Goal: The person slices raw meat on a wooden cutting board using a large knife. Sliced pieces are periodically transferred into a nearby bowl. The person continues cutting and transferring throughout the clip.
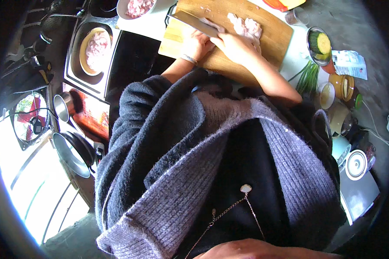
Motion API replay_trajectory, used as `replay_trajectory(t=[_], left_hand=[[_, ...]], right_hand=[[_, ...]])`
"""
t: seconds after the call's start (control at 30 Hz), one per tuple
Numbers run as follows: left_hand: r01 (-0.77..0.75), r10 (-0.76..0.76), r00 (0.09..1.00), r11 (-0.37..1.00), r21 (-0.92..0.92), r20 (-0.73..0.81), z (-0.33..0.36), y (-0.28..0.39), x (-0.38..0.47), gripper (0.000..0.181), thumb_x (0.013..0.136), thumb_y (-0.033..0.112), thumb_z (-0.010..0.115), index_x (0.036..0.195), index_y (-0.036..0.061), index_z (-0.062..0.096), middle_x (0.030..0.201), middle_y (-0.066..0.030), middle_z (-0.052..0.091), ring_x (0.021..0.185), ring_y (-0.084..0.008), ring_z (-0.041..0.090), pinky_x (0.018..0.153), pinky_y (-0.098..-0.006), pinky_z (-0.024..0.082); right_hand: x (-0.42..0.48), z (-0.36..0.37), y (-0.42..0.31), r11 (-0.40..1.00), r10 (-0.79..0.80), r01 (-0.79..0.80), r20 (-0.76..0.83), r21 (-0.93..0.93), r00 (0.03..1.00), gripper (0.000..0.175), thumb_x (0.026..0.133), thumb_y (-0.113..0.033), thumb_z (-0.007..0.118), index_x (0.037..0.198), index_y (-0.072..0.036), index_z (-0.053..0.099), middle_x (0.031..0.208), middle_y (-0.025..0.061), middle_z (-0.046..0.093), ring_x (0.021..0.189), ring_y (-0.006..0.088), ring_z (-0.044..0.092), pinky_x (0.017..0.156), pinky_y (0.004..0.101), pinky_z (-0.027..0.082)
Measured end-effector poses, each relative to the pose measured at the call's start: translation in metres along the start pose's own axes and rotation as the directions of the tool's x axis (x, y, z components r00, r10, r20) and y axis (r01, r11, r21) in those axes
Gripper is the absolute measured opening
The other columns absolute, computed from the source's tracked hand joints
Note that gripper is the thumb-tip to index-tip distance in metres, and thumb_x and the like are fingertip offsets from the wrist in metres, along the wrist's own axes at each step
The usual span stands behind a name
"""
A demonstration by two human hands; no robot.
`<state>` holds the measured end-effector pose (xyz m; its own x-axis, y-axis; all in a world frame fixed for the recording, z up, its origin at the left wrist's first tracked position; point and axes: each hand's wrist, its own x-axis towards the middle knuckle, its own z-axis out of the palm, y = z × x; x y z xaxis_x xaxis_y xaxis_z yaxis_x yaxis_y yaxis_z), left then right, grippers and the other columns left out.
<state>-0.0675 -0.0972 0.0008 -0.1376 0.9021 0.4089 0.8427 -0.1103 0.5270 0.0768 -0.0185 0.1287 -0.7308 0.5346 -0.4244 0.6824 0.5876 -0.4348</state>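
A wooden cutting board (272, 39) lies in front of me at the top of the head view. My right hand (228, 42) is closed round the handle end of a cleaver (194, 23), whose broad blade points to the upper left. Close beside it, my left hand (197, 43) rests low at the board, partly under the blade; what its fingers touch is hidden. A piece of raw meat (210, 24) shows just behind the blade. More pale raw meat (246, 27) lies on the board right of the cleaver, beyond my right forearm.
Left stand a bowl of cut meat (82, 53) in a sink (69, 69), a saucepan (62, 106) and a frying pan (68, 155). A white bowl (120, 9) holds meat. At right are a metal bowl with zucchini (324, 43), green onions (308, 77) and a clear cup (296, 16).
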Motion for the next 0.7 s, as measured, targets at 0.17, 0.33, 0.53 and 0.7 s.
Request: replay_trajectory(t=[0.17, 0.33, 0.53, 0.7], left_hand=[[-0.051, 0.024, 0.989, 0.982, -0.182, -0.148, -0.012, 0.002, 0.003, 0.011, 0.075, 0.013, 0.07, 0.085, 0.0083, 0.068, 0.088, -0.0091, 0.065, 0.089, -0.0305, 0.061, 0.08, -0.0387, 0.049], [-0.059, 0.011, 0.974, 0.976, -0.208, -0.227, -0.022, 0.004, -0.001, 0.016, 0.077, 0.009, 0.069, 0.092, 0.0063, 0.066, 0.102, -0.0123, 0.062, 0.099, -0.0312, 0.058, 0.088, -0.0408, 0.046], [0.106, -0.094, 0.971, 0.993, 0.044, -0.222, -0.034, 0.019, 0.007, 0.051, 0.072, 0.03, 0.076, 0.115, 0.0091, 0.059, 0.121, -0.0123, 0.055, 0.114, -0.0342, 0.049, 0.097, -0.0438, 0.039], [0.023, -0.033, 0.996, 0.993, -0.115, -0.088, -0.031, 0.05, 0.028, 0.066, 0.071, 0.039, 0.077, 0.125, 0.0085, 0.053, 0.134, -0.0149, 0.046, 0.122, -0.036, 0.044, 0.099, -0.0462, 0.038]], right_hand=[[-0.054, 0.0, 0.046, 0.932, 0.158, -0.178, 0.088, 0.316, 0.983, 0.041, 0.098, -0.043, 0.043, 0.103, -0.006, 0.06, 0.063, 0.0074, 0.057, 0.053, 0.0177, 0.056, 0.05, 0.0322, 0.045], [-0.082, -0.022, 0.043, 0.593, 0.32, -0.25, 0.06, 0.765, 0.945, 0.044, 0.1, -0.043, 0.041, 0.081, -0.006, 0.054, 0.055, -0.0002, 0.05, 0.04, 0.009, 0.046, 0.037, 0.0243, 0.039], [-0.11, -0.044, 0.036, 0.51, 0.376, -0.106, -0.11, 0.854, 0.92, 0.042, 0.1, -0.042, 0.042, 0.083, -0.005, 0.055, 0.056, 0.0019, 0.052, 0.04, 0.0093, 0.047, 0.037, 0.0245, 0.04], [-0.14, -0.01, 0.089, 0.157, 0.497, 0.007, -0.085, 0.988, 0.863, 0.049, 0.098, -0.049, 0.042, 0.081, -0.004, 0.053, 0.056, 0.0052, 0.051, 0.04, 0.0146, 0.047, 0.039, 0.028, 0.041]])
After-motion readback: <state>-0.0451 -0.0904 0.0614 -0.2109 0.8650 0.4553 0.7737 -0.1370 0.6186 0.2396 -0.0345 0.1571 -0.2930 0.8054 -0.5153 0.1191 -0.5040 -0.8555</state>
